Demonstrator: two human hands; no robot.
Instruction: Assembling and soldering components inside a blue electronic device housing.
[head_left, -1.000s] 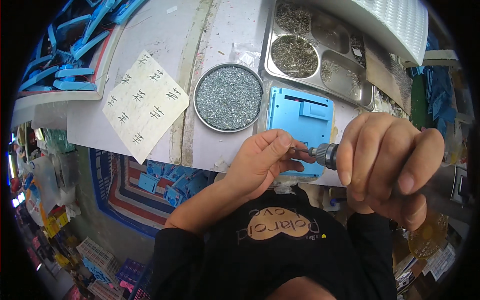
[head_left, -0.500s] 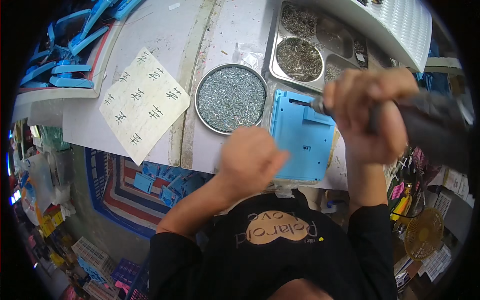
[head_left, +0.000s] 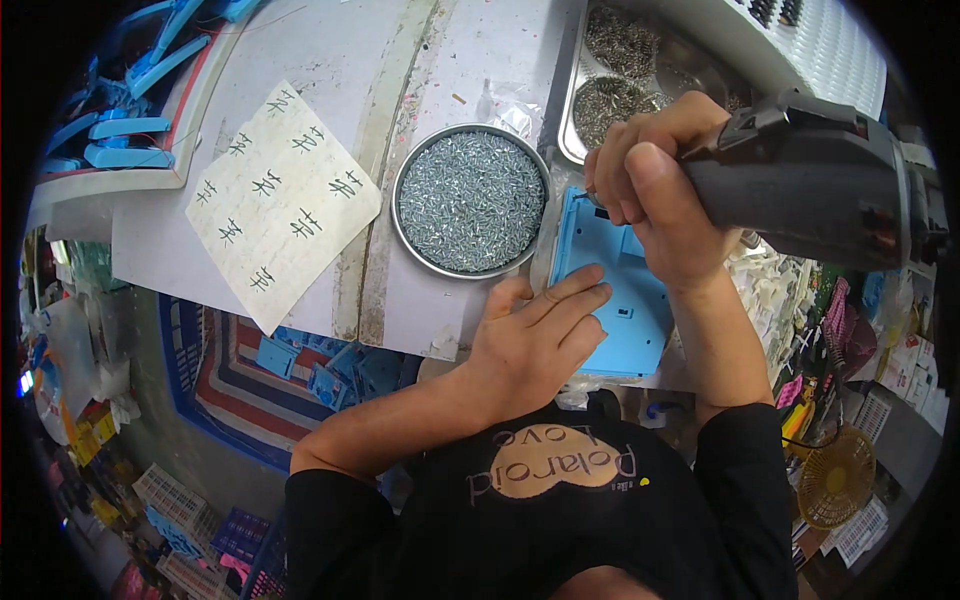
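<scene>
My right hand (head_left: pixel 665 190) is wrapped round a black electric screwdriver (head_left: pixel 800 170). Its bit points left, reaching the upper left corner of a light-blue plastic panel (head_left: pixel 625 335); whether a screw sits under the tip is too small to tell. My left hand (head_left: pixel 540 340) lies with fingers stretched out over the panel's left part, pressing on or resting against it. Just left of the panel stands a round metal dish (head_left: pixel 400 215) filled with small silvery screws (head_left: pixel 470 200).
A steel compartment tray (head_left: pixel 570 130) with more metal parts stands behind the panel. Left of the dish lies a paper sheet with handwritten marks (head_left: pixel 285 200). Blue plastic parts (head_left: pixel 130 155) fill the far left corner. Below the table edge is a blue basket (head_left: pixel 180 370) holding blue pieces.
My left hand has gone from a loosely closed hand above the table to fingers spread on the panel. The screwdriver's tip has shifted left to the panel's corner.
</scene>
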